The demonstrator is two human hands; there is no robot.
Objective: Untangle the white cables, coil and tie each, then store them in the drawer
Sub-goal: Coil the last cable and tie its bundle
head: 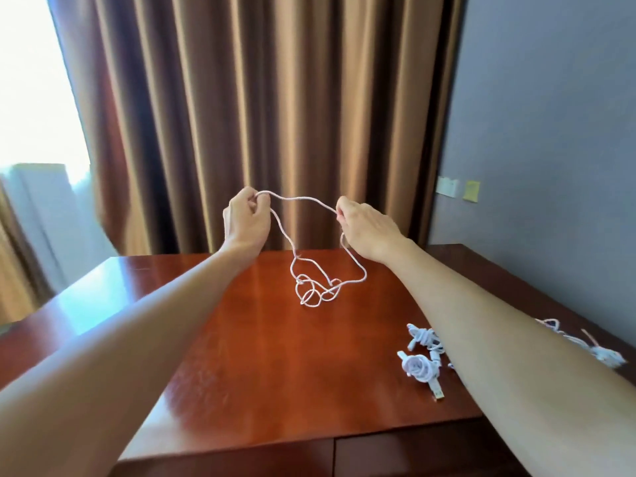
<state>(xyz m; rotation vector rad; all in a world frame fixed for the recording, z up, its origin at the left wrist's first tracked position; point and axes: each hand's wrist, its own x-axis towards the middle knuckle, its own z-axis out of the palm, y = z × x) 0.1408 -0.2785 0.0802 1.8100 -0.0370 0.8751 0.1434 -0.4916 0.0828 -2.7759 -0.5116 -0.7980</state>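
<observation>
A thin white cable [303, 199] is stretched between both raised hands above the desk. My left hand [246, 220] pinches one part of it, and my right hand [364, 228] pinches another part. Below the hands the cable hangs down in two strands into a loose tangle [315, 292] lying on the desk top. Two coiled white cables [421, 356] lie at the right, beside my right forearm. Another white cable [595, 349] lies on the far side of that forearm, near the right edge. Drawer fronts [395, 452] show under the desk's front edge, closed.
The reddish wooden desk [261, 356] stands against brown curtains [261, 115], with a bright window at the left. A grey wall at the right carries a wall plate [447, 186] and a yellow sticky note [472, 191].
</observation>
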